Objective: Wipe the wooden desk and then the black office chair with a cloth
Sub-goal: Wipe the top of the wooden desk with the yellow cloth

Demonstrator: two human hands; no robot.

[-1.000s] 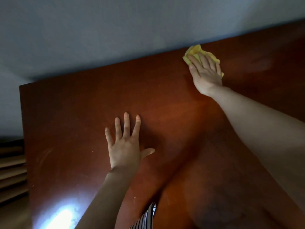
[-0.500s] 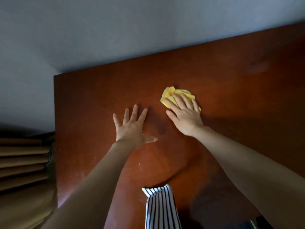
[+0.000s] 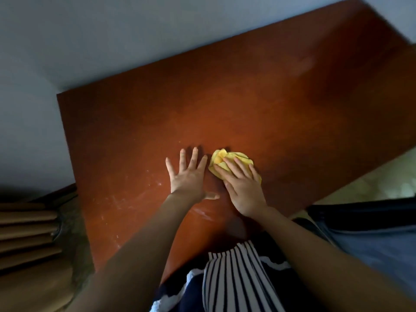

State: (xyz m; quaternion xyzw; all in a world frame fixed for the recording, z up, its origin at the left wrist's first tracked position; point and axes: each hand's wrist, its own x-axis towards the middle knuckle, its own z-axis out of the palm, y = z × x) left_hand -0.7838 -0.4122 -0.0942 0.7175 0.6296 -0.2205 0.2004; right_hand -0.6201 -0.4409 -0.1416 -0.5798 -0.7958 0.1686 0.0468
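At the lower left of the frame lie brown pleated folds [image 3: 27, 233], under a grey wall [image 3: 112, 37] that fills the upper left. The wooden desk [image 3: 247, 97] runs diagonally across the middle, with pale smears on its near left part. Just left of centre, the left hand [image 3: 188, 176] rests flat on the desk, fingers straight and spread, holding nothing. Just beside it to the right, the crumpled yellow cloth [image 3: 227, 159] lies on the desk. The right hand [image 3: 242, 188] presses on the cloth with fingers extended over its near half, and the far half shows beyond the fingertips. A striped garment [image 3: 236, 278] fills the bottom centre, and dark blue fabric [image 3: 371, 239] the lower right.
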